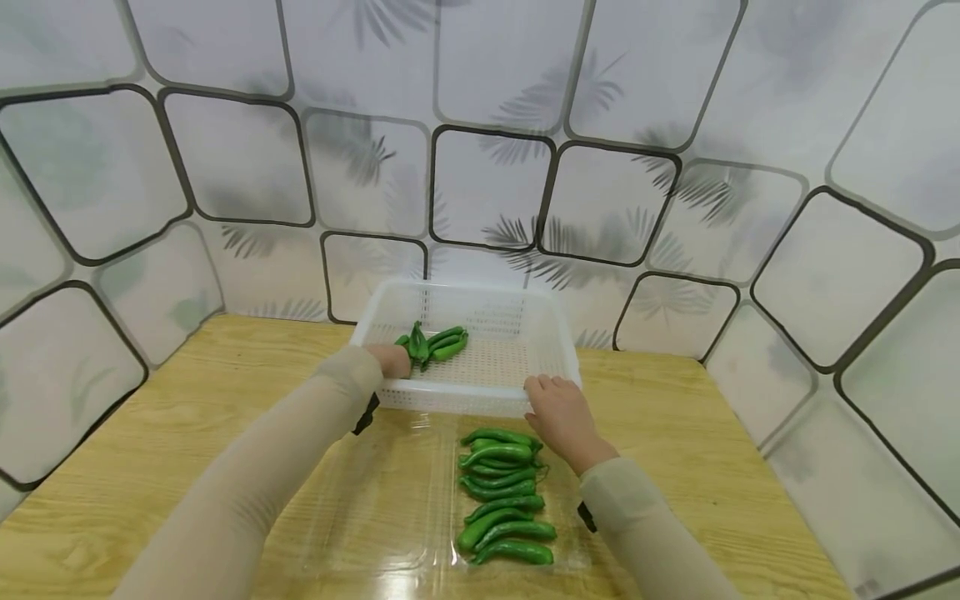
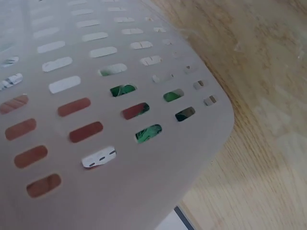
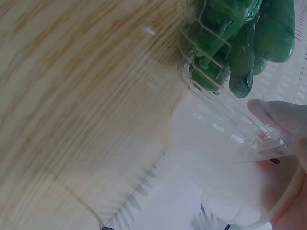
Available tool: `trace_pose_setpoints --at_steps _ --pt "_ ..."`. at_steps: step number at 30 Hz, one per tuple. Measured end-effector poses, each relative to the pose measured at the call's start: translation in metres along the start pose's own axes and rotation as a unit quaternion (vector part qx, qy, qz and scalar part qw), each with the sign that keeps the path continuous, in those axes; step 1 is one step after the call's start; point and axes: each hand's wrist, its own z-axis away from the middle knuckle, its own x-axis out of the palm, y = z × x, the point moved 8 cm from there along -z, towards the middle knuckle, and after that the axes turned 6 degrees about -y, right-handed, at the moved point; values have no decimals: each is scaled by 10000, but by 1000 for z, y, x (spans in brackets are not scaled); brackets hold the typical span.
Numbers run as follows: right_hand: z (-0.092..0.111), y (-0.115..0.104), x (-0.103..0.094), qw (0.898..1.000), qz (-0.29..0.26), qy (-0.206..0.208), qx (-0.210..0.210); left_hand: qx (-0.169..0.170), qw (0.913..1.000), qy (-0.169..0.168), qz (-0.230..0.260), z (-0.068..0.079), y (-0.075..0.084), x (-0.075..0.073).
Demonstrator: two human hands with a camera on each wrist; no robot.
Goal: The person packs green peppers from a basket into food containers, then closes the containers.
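A white perforated plastic basket [image 1: 450, 398] stands at the back of the table. My left hand [image 1: 393, 360] reaches over its near rim into the left side, right beside a few green chili peppers [image 1: 448, 343]; its fingers are hidden, and I cannot tell whether they grip a pepper. In the left wrist view, bits of hand and green pepper [image 2: 149, 133] show through the basket wall's slots. With fingers over the near rim at the right corner, my right hand [image 1: 558, 417] grips the basket. Close below that hand, several green peppers [image 1: 498, 486] lie in a row in a clear plastic container.
The clear container's lid half [image 1: 378, 500] lies open on the left, flat on the wooden table [image 1: 652, 408]. Patterned wall panels [image 1: 491, 187] rise behind the basket and along both sides of the table.
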Motion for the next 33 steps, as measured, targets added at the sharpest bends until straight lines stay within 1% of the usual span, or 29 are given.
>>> trace_pose_setpoints --at_steps 1,3,5,6,8,10,11,12,14,17,18,20,21,25,33 --pt "0 0 0 10000 4 -13 8 -72 10000 -13 15 -6 -4 3" --pt "0 -1 1 10000 -3 -28 18 -34 9998 -168 57 -1 -3 4" --pt "-1 -1 2 10000 -29 -32 22 -61 9991 -387 176 23 9 0" --pt "-1 -1 2 10000 -37 -25 22 -28 9983 -536 238 32 15 -2" --pt "-1 -2 3 10000 -52 -25 22 -5 9977 -618 271 61 30 -8" --pt "-1 -3 3 10000 -63 -12 5 -19 9974 -646 322 85 42 -13" --pt "-2 -3 3 10000 -61 -5 -3 165 9976 -626 251 87 44 -14" --pt "-2 -3 3 10000 -54 -1 -6 192 9977 -594 270 95 48 -17" --pt "-1 -4 2 10000 -45 21 -16 188 9980 -458 384 109 53 -21" --pt "-1 -3 1 10000 4 30 -8 230 9973 -216 668 120 59 -27" --pt "-1 -3 0 10000 14 36 -7 91 9966 -125 815 129 63 -30" --pt "-2 -3 -2 10000 38 40 -15 176 9960 16 881 132 65 -32" --pt "-2 -3 -2 10000 56 39 -19 197 9956 73 917 131 64 -33" --pt "-1 -3 -2 10000 80 28 -12 331 9954 306 843 133 67 -39" --pt "0 -1 -2 10000 70 47 -26 553 9926 634 876 140 71 -48"
